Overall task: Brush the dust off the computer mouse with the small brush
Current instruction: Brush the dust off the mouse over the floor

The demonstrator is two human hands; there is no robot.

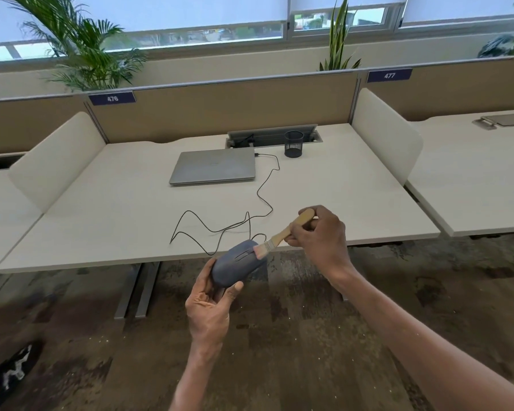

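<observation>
Mouse (238, 266): dark grey, held up in the air just off the near edge of the desk (339, 203), above the carpet; button end aimed toward the desk, top face turned up toward the camera.
Left hand (209, 304): palm up beneath the mouse; thumb pressed against the rear right side, fingers curled along the left side and underneath; grasping the mouse by its back end only, front half left clear of the fingers.
Right hand (318, 235): clenched around the wooden handle of the small brush (282, 234); handle end poking out above the knuckles, fingertips pinched close behind the metal ferrule.
Bristles: pale, laid against the front right part of the mouse, beside the wheel slot; touching the shell.
Cable (264, 197): black, looped loosely across the desk from the mouse back to the right side of the laptop.
Laptop (214, 167): silver, lid closed, flat on the desk toward the back.
Pen cup (293, 144): black mesh, upright, right of the laptop, near the cable tray.
Partition tags: 476 at left, 477 at right.
</observation>
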